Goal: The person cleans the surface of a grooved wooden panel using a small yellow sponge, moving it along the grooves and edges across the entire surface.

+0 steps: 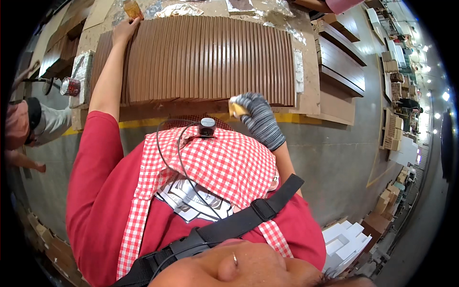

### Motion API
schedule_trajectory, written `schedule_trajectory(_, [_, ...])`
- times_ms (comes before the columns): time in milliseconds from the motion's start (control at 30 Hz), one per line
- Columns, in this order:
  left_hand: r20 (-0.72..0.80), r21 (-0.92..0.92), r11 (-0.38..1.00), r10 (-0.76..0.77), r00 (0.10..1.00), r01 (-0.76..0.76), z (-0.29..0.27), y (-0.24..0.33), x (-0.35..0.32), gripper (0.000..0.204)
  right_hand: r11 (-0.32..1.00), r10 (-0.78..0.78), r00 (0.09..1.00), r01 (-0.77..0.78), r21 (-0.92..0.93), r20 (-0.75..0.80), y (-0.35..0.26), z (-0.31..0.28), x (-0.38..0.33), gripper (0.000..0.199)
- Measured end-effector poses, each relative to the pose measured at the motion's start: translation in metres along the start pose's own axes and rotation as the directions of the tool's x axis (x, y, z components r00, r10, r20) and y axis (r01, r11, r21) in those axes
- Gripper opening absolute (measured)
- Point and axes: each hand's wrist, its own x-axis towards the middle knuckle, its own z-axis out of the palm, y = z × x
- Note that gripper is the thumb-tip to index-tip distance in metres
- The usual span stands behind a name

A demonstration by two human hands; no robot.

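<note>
A row of long brown slats (210,60) stands packed side by side on the worktable. My bare left hand (125,30) reaches over the row's left part. Its fingers are closed at the far end of a slat, beside a dark gap in the row; fingertips partly hidden. Just beyond them is a clear container with amber contents (132,8). My right hand (260,119), in a grey striped knit glove, is closed around a yellow pad (237,109) with a pale edge. It is at the near edge of the row, right of the middle.
A red patterned can (70,86) sits at the table's left. A crumpled white cloth (178,10) lies beyond the slats. Brown boards (340,62) are stacked to the right. Another person (33,122) stands at left; another's arm (313,5) shows at the far right of the table.
</note>
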Motion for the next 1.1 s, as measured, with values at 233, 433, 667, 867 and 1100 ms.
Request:
schedule_trajectory(233, [0.04,-0.019,1.0,-0.013,0.999,0.014,0.002,0.012,0.005,0.056,0.963,0.032,0.997,-0.012,-0.27,0.069,-0.001,0.017,0.019,0.038])
schedule_trajectory(433, [0.06,0.022,1.0,-0.018,0.998,0.017,-0.001,0.009,0.01,0.056,0.997,-0.016,0.996,0.022,0.073,-0.084,0.029,-0.004,0.007,0.042])
schedule_trajectory(667, [0.079,0.007,0.998,-0.059,0.995,0.059,0.0,0.014,0.01,0.055,0.537,0.619,0.598,0.151,0.83,-0.509,0.11,0.016,0.058,0.039])
schedule_trajectory(867, [0.11,-0.027,0.997,-0.07,0.991,0.074,-0.001,0.006,0.014,0.054,0.624,0.495,0.652,0.194,0.757,-0.574,0.111,0.034,0.062,0.037])
schedule_trajectory(1100, [0.056,-0.001,0.999,-0.041,0.998,0.042,-0.013,-0.001,0.021,0.054,0.668,0.457,0.627,0.226,0.709,-0.63,0.102,0.037,0.075,0.038])
